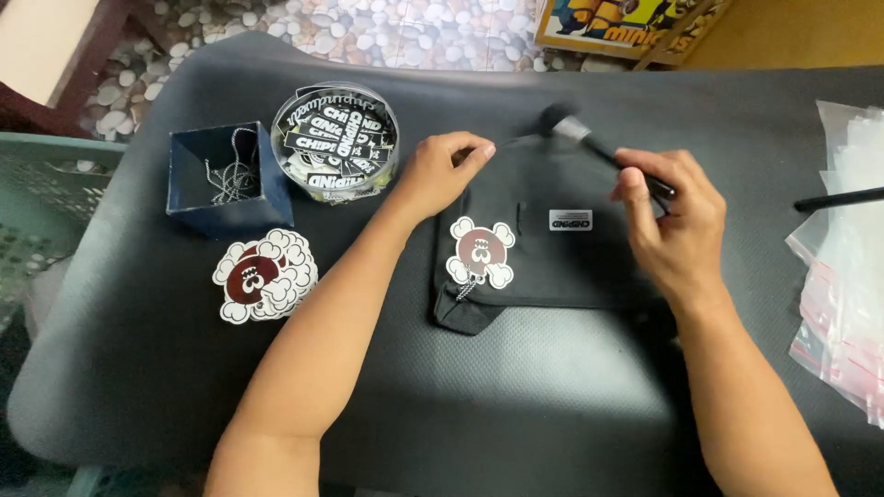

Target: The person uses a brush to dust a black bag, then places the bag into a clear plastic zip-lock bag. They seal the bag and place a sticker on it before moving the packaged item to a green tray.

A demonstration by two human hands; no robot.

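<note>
1. Lying centrally on the mat, the black pouch (543,253) is being handled.
2. Left hand (440,173) is pressing curled fingers on the pouch's upper-left corner.
3. Right hand (670,216) is pinching a brush (599,147), probably touching the pouch's top edge.

Brush (589,140) head motion-blurred; handle hidden inside right hand (677,216); plastic bags (843,276) cut off at right edge.

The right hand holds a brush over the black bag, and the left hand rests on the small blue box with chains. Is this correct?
Not quite. In the head view the left hand rests on the top edge of the black bag, not on the blue box, which stands apart further left. The right hand does hold the brush over the bag.
</note>
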